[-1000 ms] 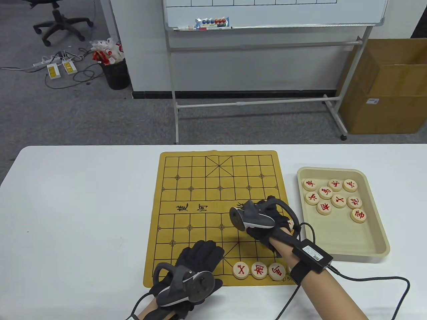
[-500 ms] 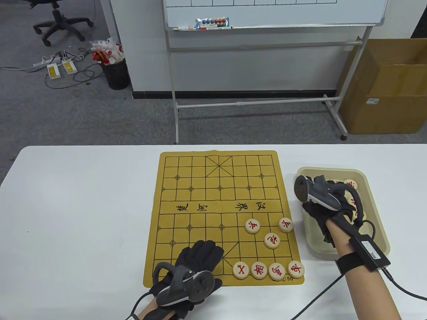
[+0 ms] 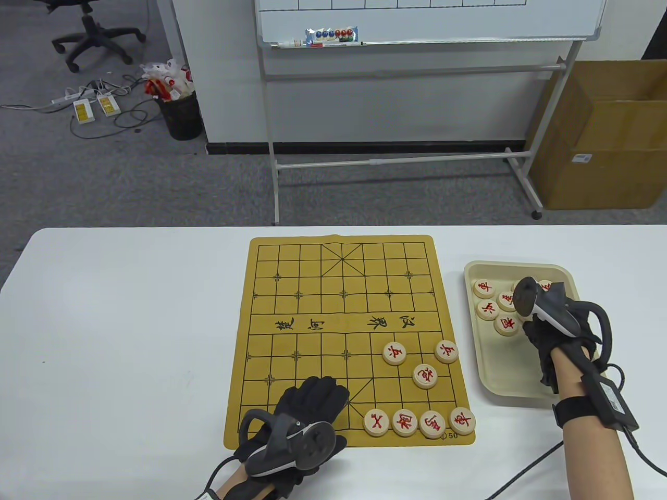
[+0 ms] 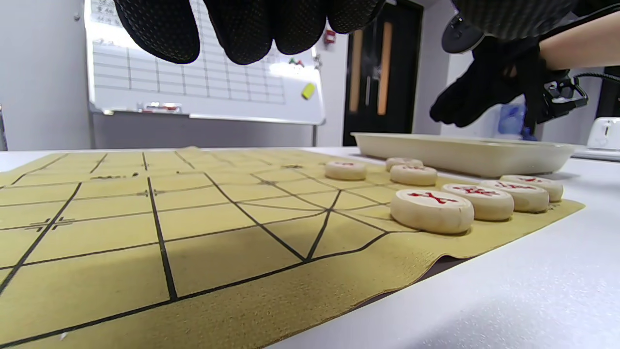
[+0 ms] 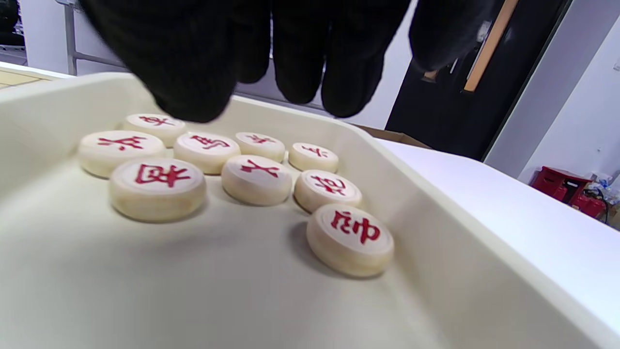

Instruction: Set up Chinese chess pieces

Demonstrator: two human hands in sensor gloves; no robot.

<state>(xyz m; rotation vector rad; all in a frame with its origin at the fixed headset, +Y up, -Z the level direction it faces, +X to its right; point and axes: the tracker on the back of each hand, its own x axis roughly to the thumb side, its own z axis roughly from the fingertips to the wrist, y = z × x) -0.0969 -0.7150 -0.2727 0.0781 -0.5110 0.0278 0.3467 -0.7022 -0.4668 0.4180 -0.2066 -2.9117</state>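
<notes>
Your right hand (image 3: 560,333) hovers over the tray (image 3: 521,398) with its fingers (image 5: 300,53) hanging loosely apart above the pieces, touching none of them and holding nothing; that grip is empty and ready to come down. In the right wrist view eight discs lie flat in the tray, red characters up, clustered toward the far end, with one disc (image 5: 349,238) standing a little apart close to the tray's wall. These pieces look like stiff, smooth wooden discs, light and low (likely to slide rather than tip if you nudge them), so pinch across the rim with thumb and a fingertip from opposite sides instead of pressing on the painted face. The lone disc near the wall should be the easiest to take, though the wall may crowd one finger; those in the cluster sit nearly touching, so you would probably have to slide one clear first. They should stand a firm pinch without harm. Your left hand (image 3: 305,411) rests with its fingers laid out flat on the near edge of the board (image 3: 312,271), holding nothing and seemingly keeping the soft mat from shifting on the surface (image 3: 130,323). Seven pieces are placed already: four (image 3: 419,422) in a row along the near edge at the right, three further in.
</notes>
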